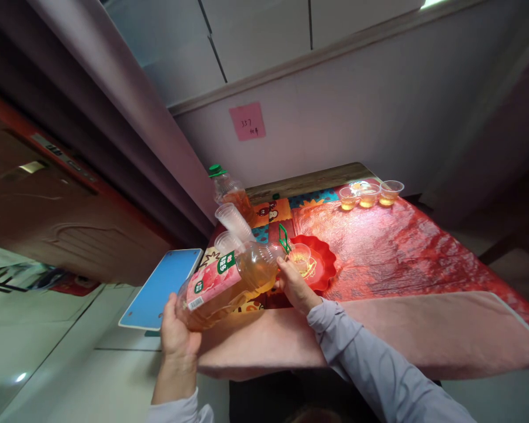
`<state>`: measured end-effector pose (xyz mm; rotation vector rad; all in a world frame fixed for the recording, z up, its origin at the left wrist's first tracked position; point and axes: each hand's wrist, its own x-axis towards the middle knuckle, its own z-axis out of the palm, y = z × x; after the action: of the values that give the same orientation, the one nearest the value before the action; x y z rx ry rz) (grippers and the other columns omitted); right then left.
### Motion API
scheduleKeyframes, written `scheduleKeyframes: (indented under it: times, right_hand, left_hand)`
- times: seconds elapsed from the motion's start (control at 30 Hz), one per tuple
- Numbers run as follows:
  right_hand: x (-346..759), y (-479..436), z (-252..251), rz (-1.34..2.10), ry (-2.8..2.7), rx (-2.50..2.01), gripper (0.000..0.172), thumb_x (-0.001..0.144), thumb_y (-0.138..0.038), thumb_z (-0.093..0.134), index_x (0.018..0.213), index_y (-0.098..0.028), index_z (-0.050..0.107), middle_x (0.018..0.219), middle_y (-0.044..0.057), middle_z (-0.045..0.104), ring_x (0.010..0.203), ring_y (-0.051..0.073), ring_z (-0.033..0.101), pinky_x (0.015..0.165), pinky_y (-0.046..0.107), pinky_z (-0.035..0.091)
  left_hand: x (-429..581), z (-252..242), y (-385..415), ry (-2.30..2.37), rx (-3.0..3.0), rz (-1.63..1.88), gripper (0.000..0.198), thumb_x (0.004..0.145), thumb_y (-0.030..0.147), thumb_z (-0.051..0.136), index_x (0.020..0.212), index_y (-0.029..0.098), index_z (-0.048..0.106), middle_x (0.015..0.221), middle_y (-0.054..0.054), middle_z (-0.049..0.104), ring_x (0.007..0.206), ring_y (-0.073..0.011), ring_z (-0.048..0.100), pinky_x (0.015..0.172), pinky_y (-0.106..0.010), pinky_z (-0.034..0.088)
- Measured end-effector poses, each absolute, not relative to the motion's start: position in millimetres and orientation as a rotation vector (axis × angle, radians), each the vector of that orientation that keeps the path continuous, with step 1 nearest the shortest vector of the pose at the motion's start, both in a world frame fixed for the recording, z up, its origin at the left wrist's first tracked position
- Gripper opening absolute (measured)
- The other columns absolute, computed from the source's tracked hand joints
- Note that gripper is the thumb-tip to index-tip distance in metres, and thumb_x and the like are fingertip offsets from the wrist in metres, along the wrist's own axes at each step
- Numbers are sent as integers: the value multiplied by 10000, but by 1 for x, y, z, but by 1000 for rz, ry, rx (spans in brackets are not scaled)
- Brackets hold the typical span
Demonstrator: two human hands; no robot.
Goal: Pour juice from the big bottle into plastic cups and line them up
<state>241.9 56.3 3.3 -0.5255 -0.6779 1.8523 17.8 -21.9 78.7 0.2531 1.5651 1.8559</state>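
Note:
A large clear juice bottle [229,279] with a pink label lies tilted between my hands, its neck to the right with a green carry handle. My left hand [178,329] is wrapped round its base. Near the neck, my right hand [293,285] grips it from the side. The bottle's mouth is over a clear plastic cup [300,258] that stands in a red scalloped plate [328,264]. Amber juice fills the lower side of the bottle; whether any is flowing I cannot tell.
Stacked clear cups [235,222] stand behind the bottle, beside a second juice bottle [233,191] with a green cap. Three cups with juice [368,197] are lined up at the far right of the red tablecloth [401,252]. A blue board [161,288] sits at the left.

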Motion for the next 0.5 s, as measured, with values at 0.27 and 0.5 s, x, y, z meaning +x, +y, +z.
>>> scheduleKeyframes:
  times: [0.27, 0.5]
  right_hand:
    - [242, 57, 3, 1855, -672, -531, 730, 734, -796, 883, 1191, -237, 779, 1098, 83, 852, 921, 230, 827, 610, 247, 640]
    - [241, 57, 2, 1850, -678, -529, 753, 748, -791, 871, 1234, -228, 757, 1116, 83, 845, 892, 216, 814, 589, 240, 623]
  left_hand:
    - [16, 79, -23, 1557, 248, 1853, 363, 1031, 395, 541, 1108, 195, 833, 1083, -89, 846, 1267, -316, 723, 1063, -461, 611]
    - [19, 82, -23, 1566, 216, 1849, 378, 1048, 387, 515, 1099, 194, 836, 1082, -88, 846, 1231, -306, 744, 1055, -458, 618]
